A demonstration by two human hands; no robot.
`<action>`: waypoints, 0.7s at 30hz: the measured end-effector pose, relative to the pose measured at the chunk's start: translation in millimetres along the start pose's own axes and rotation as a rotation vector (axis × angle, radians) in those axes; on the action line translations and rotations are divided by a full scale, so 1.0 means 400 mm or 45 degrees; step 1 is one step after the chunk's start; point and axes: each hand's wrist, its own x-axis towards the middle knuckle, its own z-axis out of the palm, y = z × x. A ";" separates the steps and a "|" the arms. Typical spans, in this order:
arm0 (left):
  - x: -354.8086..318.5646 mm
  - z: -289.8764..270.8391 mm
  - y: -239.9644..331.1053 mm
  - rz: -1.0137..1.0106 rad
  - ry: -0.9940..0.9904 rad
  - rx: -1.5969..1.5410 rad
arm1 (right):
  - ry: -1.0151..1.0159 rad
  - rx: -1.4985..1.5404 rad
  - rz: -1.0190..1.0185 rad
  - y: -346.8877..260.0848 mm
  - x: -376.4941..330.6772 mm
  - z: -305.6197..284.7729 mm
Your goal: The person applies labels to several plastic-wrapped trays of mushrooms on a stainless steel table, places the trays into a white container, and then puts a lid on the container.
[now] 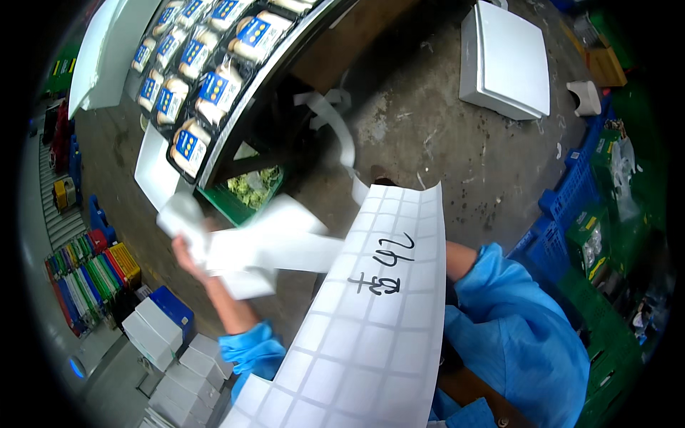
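My left hand is closed on a blurred white paper strip, with a rounded, roll-like white part at the fingers. Loose folds of the strip spread rightward. In front of my body hangs a large white gridded sheet with black handwriting near its top; its lower end runs off the picture's lower edge. It hides my right hand, so only the right forearm shows beside the sheet's right edge. Whether that hand grips the sheet cannot be seen. Both arms wear blue sleeves.
Wrapped trays of pale mushrooms with blue labels cover a table at the upper left. Below its edge stands a green crate of leafy scraps. A white foam box sits on the floor; blue crates line the right.
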 end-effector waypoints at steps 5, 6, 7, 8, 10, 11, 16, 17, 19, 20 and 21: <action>-0.044 -0.391 0.210 0.466 0.663 0.153 | -0.118 -0.538 0.077 0.182 -0.043 -0.045; -0.071 -0.409 0.201 0.435 0.610 0.250 | -0.186 -0.720 0.062 0.209 -0.033 -0.017; -0.087 -0.399 0.154 0.387 0.532 0.334 | -0.232 -0.933 0.023 0.216 -0.014 0.036; -0.102 -0.398 0.095 0.331 0.308 0.362 | -0.274 -1.112 -0.024 0.207 0.013 0.135; -0.132 -0.322 -0.071 0.267 -0.138 0.513 | -0.159 -1.122 -0.408 0.242 0.054 0.271; -0.138 -0.350 -0.163 0.150 -0.420 0.454 | -0.116 -0.934 -0.654 0.268 0.082 0.346; -0.416 -0.089 -0.317 -0.553 -1.166 -0.252 | 0.411 -0.915 -1.067 0.265 0.098 0.456; -0.441 -0.096 -0.331 -0.631 -1.210 -0.165 | 0.451 -1.020 -0.955 0.277 0.100 0.427; -0.468 -0.131 -0.320 -0.707 -1.245 -0.008 | 0.422 -1.334 -0.841 0.277 0.087 0.403; -0.476 -0.154 -0.308 -0.730 -1.247 0.049 | 0.305 -1.477 -0.593 0.267 0.075 0.370; -0.476 -0.173 -0.292 -0.743 -1.234 0.094 | 0.202 -1.234 -0.444 0.245 0.069 0.343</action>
